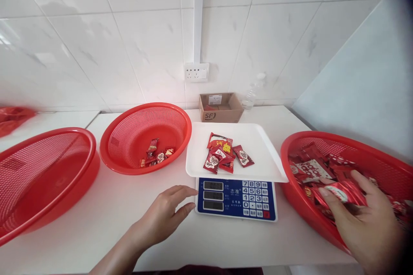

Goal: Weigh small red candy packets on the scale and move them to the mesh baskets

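My right hand (363, 219) reaches into the red basket (290, 193) at the right, fingers closing around a red candy packet (342, 192) among several loose packets. My left hand (166, 212) rests open on the white table, fingertips near the left edge of the blue-faced scale (237, 197). The scale's white tray (261, 146) holds several red candy packets (222, 152). A middle red basket (129, 137) has a few packets (156, 153) at its bottom.
A large red basket (48, 172) with nothing visible in it sits at the far left. A small cardboard box (221, 107) and a clear plastic bottle (250, 96) stand against the tiled wall, below a wall socket (196, 72). Red bags (13, 118) lie at far left.
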